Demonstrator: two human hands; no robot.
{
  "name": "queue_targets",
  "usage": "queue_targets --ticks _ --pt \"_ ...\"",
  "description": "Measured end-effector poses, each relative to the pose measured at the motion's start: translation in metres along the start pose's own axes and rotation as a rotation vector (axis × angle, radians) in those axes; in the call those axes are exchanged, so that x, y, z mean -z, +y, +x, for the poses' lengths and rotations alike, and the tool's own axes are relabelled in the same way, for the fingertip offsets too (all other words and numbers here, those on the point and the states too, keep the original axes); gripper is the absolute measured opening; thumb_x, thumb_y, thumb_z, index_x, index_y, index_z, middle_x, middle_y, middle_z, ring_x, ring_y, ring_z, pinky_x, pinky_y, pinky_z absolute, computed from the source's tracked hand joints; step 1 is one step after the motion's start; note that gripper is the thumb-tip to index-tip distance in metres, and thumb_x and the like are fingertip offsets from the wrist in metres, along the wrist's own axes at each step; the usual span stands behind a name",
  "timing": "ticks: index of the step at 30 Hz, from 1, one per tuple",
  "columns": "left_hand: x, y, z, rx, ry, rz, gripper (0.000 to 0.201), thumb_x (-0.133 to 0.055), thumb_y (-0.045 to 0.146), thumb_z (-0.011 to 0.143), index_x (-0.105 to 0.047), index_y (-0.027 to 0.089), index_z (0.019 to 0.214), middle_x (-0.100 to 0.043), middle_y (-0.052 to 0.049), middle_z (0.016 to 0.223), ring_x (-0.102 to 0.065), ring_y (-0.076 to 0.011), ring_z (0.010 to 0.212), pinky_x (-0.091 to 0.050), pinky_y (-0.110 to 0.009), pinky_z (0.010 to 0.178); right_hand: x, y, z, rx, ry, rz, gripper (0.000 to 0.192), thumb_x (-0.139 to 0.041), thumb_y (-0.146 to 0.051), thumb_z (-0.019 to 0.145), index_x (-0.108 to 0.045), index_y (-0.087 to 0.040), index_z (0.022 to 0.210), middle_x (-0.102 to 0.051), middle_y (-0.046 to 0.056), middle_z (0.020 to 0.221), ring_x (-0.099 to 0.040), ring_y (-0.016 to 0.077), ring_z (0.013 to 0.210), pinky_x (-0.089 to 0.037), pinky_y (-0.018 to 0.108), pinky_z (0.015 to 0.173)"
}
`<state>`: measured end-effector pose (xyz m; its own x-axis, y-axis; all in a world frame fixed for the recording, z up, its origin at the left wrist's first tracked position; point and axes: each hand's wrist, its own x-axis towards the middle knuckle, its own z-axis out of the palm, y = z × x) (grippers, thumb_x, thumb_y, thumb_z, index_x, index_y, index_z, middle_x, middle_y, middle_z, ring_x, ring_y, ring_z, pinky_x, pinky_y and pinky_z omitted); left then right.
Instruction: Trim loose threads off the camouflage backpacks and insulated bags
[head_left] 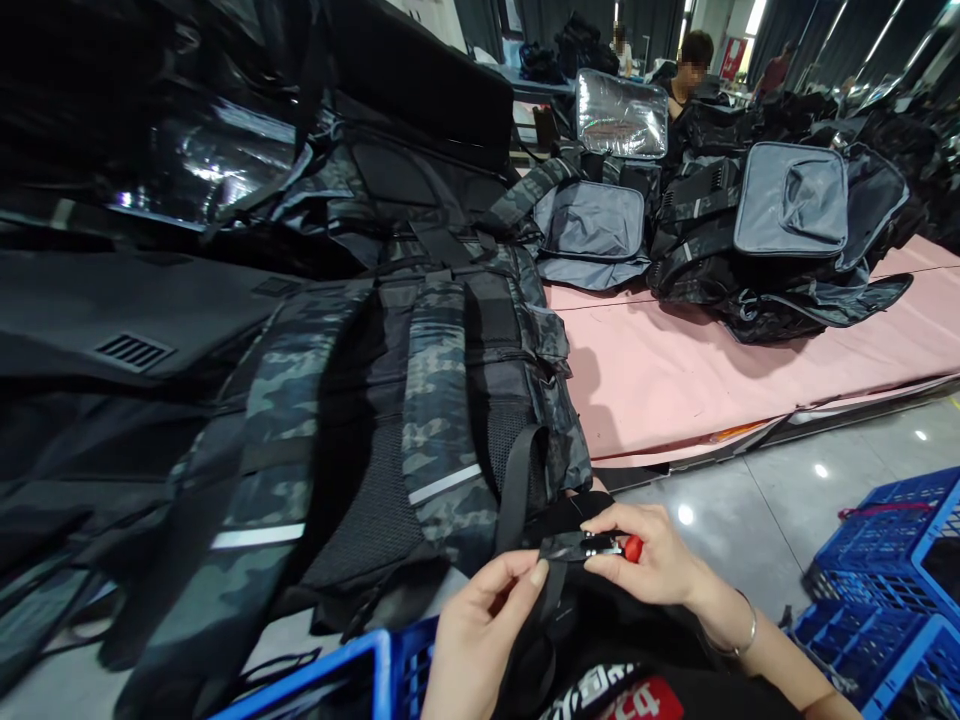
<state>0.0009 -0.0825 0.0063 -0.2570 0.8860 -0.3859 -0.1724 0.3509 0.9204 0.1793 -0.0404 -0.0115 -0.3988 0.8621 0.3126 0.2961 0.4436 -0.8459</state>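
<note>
My left hand [487, 625] pinches a black webbing strap [559, 549] between thumb and fingers, close to my body. Just right of it, my right hand [652, 560] is closed around a small black item with a silver part and a rounded red end [634, 548]; its exact kind is unclear. That item meets the end of the strap. Beyond my hands lies a dark backpack, its camouflage shoulder straps [442, 400] facing up, each crossed by a pale reflective band. A loop of black webbing [517, 480] rises from its near side.
More black bags [420, 90] are piled at the left and back. Open grey-lined backpacks [795, 200] lie on the pink-covered table [750, 370]. Blue crates [885, 530] stand on the floor at right, with another blue crate [382, 670] below me. A person [694, 65] is farther back.
</note>
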Motion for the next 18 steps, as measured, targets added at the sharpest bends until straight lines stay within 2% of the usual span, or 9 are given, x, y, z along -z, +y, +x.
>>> queue_targets --ticks 5,14,18 --pt "-0.0002 0.0014 0.0005 -0.017 0.005 0.027 0.033 -0.077 0.045 0.054 -0.068 0.016 0.066 -0.066 -0.001 0.063 -0.056 -0.0149 0.060 -0.047 -0.024 0.059 -0.0003 -0.0012 -0.0011 0.110 0.015 -0.110 0.021 -0.059 -0.032 0.082 -0.062 -0.020 0.099 -0.071 0.005 0.082 -0.063 0.0148 0.066 -0.050 0.025 0.062" --pt "0.0045 0.0003 0.0039 -0.015 -0.056 0.046 0.028 -0.077 0.041 0.056 -0.070 0.017 0.067 -0.066 -0.001 0.062 -0.057 -0.0147 0.060 -0.047 -0.022 0.058 0.0014 -0.0004 -0.0014 0.086 0.035 -0.066 0.016 -0.059 -0.031 0.082 -0.065 -0.020 0.092 -0.071 0.003 0.074 -0.063 0.0138 0.061 -0.049 0.024 0.057" --pt "0.0089 -0.0022 0.0075 0.007 -0.056 0.035 0.030 -0.076 0.043 0.057 -0.070 0.016 0.070 -0.066 -0.001 0.063 -0.057 -0.0147 0.061 -0.047 -0.022 0.058 0.0039 0.0011 -0.0035 0.067 0.044 -0.028 0.015 -0.061 -0.029 0.081 -0.064 -0.020 0.092 -0.071 0.003 0.079 -0.065 0.0132 0.065 -0.050 0.023 0.062"
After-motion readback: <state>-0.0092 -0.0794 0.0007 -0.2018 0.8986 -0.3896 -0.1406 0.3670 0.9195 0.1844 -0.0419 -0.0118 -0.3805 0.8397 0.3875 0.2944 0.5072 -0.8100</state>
